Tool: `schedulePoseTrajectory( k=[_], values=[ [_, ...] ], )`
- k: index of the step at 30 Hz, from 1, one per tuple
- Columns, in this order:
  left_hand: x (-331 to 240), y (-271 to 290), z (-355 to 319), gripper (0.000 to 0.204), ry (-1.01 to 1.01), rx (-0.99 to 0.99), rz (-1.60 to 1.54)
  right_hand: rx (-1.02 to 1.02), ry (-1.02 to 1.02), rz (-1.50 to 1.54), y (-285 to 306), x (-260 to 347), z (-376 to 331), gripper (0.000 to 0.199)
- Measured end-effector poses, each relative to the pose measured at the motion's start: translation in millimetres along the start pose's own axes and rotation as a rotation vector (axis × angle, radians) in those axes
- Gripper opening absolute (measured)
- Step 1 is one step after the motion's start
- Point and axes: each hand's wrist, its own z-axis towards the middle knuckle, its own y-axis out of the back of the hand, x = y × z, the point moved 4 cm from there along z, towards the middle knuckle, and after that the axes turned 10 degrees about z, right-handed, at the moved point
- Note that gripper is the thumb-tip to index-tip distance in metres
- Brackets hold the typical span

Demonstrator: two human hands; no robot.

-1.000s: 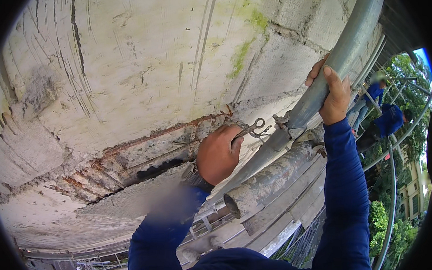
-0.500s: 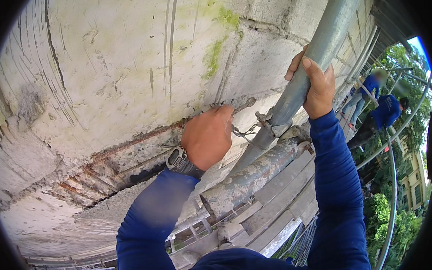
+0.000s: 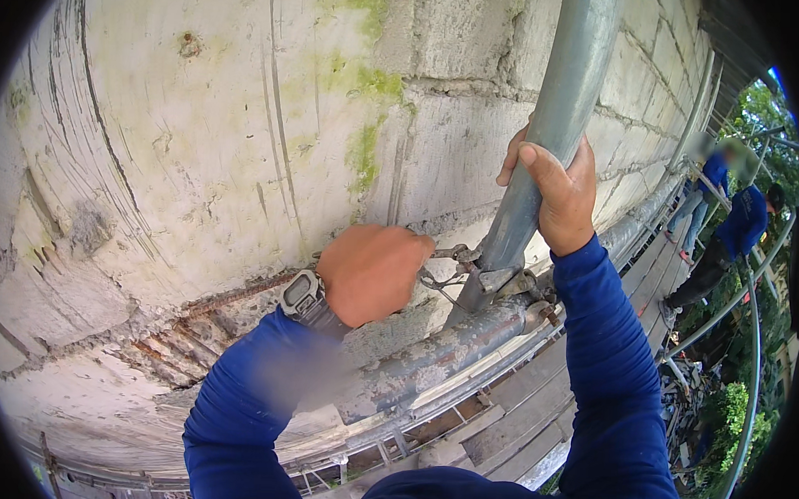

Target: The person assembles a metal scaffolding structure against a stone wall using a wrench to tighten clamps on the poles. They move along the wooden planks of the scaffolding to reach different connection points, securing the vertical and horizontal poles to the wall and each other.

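Our right hand (image 3: 564, 201) had its fingers wrapped around a tall grey pipe (image 3: 575, 70). Our left hand (image 3: 370, 273) had its fingers curled up near the metal clamp (image 3: 498, 279) on that pipe; we could not tell what they held. We wore a grey watch (image 3: 304, 296), any writing too small to read. The pipe leaned in front of a pale wall (image 3: 191, 133). Two people (image 3: 743, 225) stood off to our right.

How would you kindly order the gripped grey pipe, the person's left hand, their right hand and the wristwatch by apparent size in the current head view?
Largest to smallest:
1. Grey pipe
2. Left hand and right hand: too alike to rank
3. Wristwatch
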Motion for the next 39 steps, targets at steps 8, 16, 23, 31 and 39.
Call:
schedulePoseTrajectory(
  k=[8,16,23,31,39],
  values=[
    [-24,58,40,0.011,-0.262,0.072,0.288,0.042,0.038,0.058,7,-5,3,0.052],
    [-23,28,22,0.017,-0.056,0.169,0.231,0.019,0.034,0.129,10,-13,2,0.053],
    [-18,11,-4,0.026,0.066,0.089,0.096,0.032,0.04,0.163,8,-11,3,0.056],
    [-45,69,59,0.012,-0.214,0.252,0.438,0.049,0.086,0.094,14,-17,5,0.059],
    [-38,44,35,0.015,-0.003,0.346,0.362,0.028,0.073,0.084,18,-12,5,0.062]
  ],
)
